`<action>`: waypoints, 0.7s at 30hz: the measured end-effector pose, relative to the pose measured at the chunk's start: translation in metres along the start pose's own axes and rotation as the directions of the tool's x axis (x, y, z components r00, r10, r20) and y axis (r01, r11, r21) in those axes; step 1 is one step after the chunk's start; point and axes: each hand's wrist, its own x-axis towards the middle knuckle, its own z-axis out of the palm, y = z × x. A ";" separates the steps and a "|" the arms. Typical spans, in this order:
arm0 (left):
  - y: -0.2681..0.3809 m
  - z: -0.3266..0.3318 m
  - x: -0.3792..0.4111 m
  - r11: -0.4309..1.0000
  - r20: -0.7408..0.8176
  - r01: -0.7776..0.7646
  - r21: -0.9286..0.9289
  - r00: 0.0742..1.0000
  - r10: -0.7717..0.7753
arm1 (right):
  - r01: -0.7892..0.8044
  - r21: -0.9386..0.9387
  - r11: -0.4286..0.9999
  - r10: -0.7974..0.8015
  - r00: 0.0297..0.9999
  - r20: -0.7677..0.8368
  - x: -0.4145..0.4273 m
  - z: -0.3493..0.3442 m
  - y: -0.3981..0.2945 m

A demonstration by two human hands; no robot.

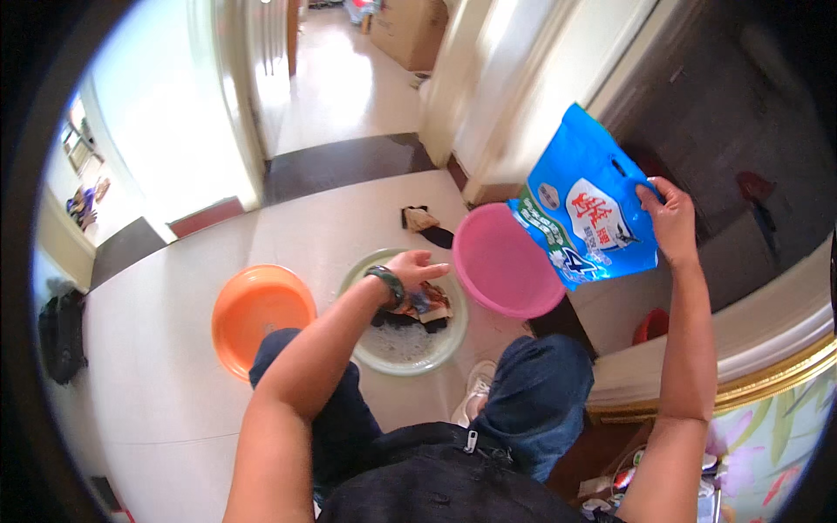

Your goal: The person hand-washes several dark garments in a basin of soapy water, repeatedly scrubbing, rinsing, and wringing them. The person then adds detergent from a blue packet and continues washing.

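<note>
My right hand (672, 216) pinches the side edge of a blue plastic detergent bag (608, 189), beside its cut-out handle hole. The bag bears printed writing and hangs tilted over the right part of a pink plastic basin (503, 268). Over a pale green basin (458, 340) my left hand (415, 268) is held out with nothing in it, a dark bangle (389, 287) on the wrist. Foamy water (402, 343) and dark, patterned cloth (431, 307) lie in that basin, partly hidden by my left hand and forearm. An orange basin (261, 314) stands to the left.
A dark and beige piece of cloth (425, 225) lies on the tiled floor (163, 366) behind the green basin. Dark door sills (346, 157) cross the doorways. A cardboard box (412, 33) stands in the far room. Gold-coloured trim (771, 379) curves along the right.
</note>
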 end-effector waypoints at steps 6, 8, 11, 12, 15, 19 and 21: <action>0.005 -0.019 0.000 0.879 -0.165 -0.084 -0.469 0.986 0.006 | 0.051 0.502 0.863 -0.052 0.999 -0.012 0.053 0.018 -0.067; 0.008 -0.033 -0.002 0.800 -0.297 -0.446 -0.401 0.890 0.346 | 0.075 0.603 0.794 -0.069 0.997 -0.034 0.061 0.030 -0.079; 0.013 -0.060 -0.010 0.382 -0.387 -0.593 -0.709 0.779 0.493 | 0.045 0.698 0.715 -0.065 0.998 0.003 0.059 0.060 -0.088; 0.012 -0.071 -0.015 0.346 -0.375 -0.571 -0.744 0.786 0.491 | 0.041 0.724 0.688 -0.065 0.998 0.005 0.056 0.071 -0.089; 0.008 -0.093 -0.030 0.320 -0.433 -0.594 -0.738 0.781 0.450 | -0.003 0.804 0.595 -0.017 1.000 0.016 0.049 0.101 -0.080; 0.002 -0.108 -0.047 0.394 -0.471 -0.565 -0.724 0.824 0.315 | -0.009 0.933 0.360 0.073 0.997 -0.019 0.027 0.154 -0.040; 0.002 -0.113 -0.053 0.436 -0.548 -0.606 -0.665 0.793 0.267 | -0.035 0.995 0.096 0.236 0.972 0.012 0.020 0.191 -0.014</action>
